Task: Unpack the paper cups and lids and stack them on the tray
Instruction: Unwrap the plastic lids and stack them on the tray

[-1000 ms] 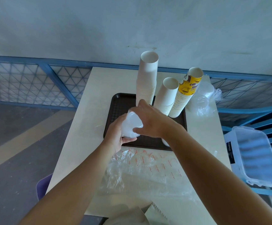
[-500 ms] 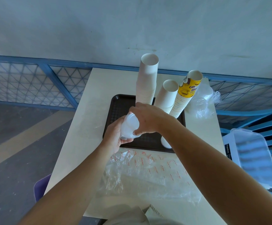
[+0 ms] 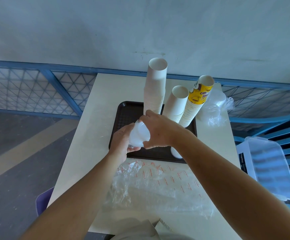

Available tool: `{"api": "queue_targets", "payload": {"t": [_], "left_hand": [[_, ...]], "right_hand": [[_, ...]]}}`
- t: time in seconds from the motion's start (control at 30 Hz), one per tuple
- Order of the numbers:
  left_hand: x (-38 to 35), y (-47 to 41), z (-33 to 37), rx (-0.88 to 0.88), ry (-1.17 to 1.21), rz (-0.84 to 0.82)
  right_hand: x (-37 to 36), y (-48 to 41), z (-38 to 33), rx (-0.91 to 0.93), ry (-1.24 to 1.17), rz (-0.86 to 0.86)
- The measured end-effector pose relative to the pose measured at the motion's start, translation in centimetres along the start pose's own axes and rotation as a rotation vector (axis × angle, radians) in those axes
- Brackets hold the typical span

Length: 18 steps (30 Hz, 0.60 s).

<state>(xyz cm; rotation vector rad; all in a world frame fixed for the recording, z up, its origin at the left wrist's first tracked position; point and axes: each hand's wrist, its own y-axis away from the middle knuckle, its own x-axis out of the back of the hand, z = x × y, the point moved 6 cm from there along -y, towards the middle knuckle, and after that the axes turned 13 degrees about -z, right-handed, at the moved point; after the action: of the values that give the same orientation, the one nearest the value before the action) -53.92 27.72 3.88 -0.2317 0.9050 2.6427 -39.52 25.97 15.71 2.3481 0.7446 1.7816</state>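
Both hands hold a short stack of white plastic lids (image 3: 138,135) over the near left part of the tray (image 3: 128,115), a dark brown rounded rectangle with a fine grid texture. The left hand (image 3: 121,144) cups the stack from below, fingers curled around it; the right hand (image 3: 158,131) grips it from above, fingers bent over its top. At the tray's 12 o'clock stands a tall white paper cup stack (image 3: 155,87), upright; toward 1 o'clock a shorter white cup stack (image 3: 176,103) and a yellow printed cup stack (image 3: 197,99) lean right. A white round lid (image 3: 176,153) lies at the tray's 5 o'clock, half hidden by the right forearm. On the pale surface (image 3: 92,135), a crinkled clear wrapper (image 3: 158,182) with red print lies at 6 o'clock, and a clear bag of lids (image 3: 215,108) at 2 o'clock.
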Motion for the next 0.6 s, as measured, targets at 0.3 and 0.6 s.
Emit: {"api": "queue_targets", "payload": {"t": [0.3, 0.6], "left_hand": [[-0.3, -0.1, 0.0, 0.115, 0.044, 0.087], [-0.7, -0.1, 0.7, 0.045, -0.037, -0.008]], "right_hand": [[0.3, 0.6, 0.1, 0.054, -0.040, 0.087], [-0.5, -0.2, 0.9, -0.029, -0.009, -0.034]]}}
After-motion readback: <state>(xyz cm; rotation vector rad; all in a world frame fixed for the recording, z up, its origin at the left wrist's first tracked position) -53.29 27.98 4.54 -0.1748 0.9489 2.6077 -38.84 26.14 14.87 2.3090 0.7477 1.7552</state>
